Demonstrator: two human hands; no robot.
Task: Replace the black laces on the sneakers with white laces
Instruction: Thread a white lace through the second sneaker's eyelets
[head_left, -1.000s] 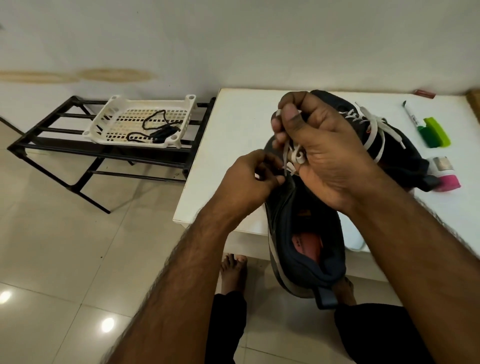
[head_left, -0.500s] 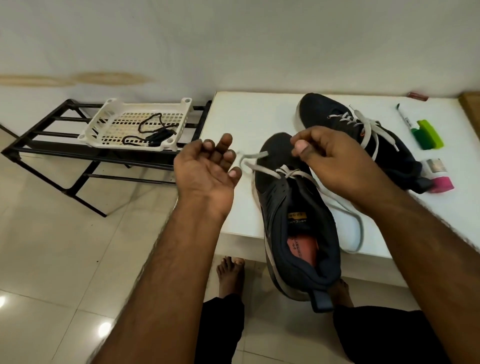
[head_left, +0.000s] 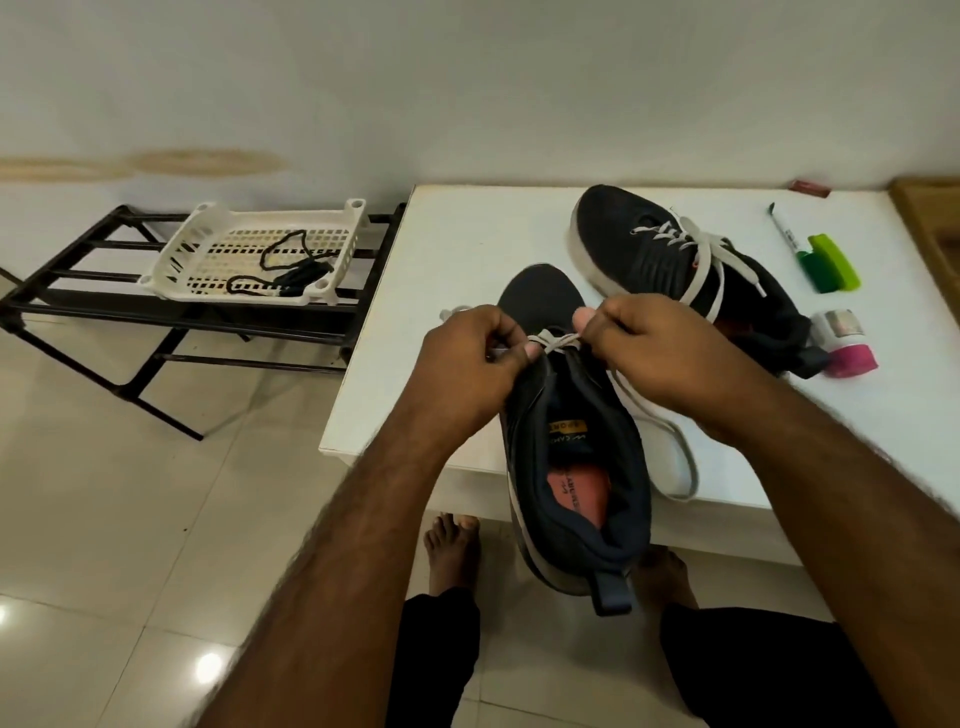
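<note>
Left hand (head_left: 470, 353) now back pinching white lace (head_left: 555, 341)

A green marker (head_left: 826, 262) and pink-capped roll (head_left: 844, 343) lie on the white table (head_left: 467, 234).

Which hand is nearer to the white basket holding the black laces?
Left. The left hand is at the near sneaker's left side, toward the white basket; the right hand is farther right.
</note>
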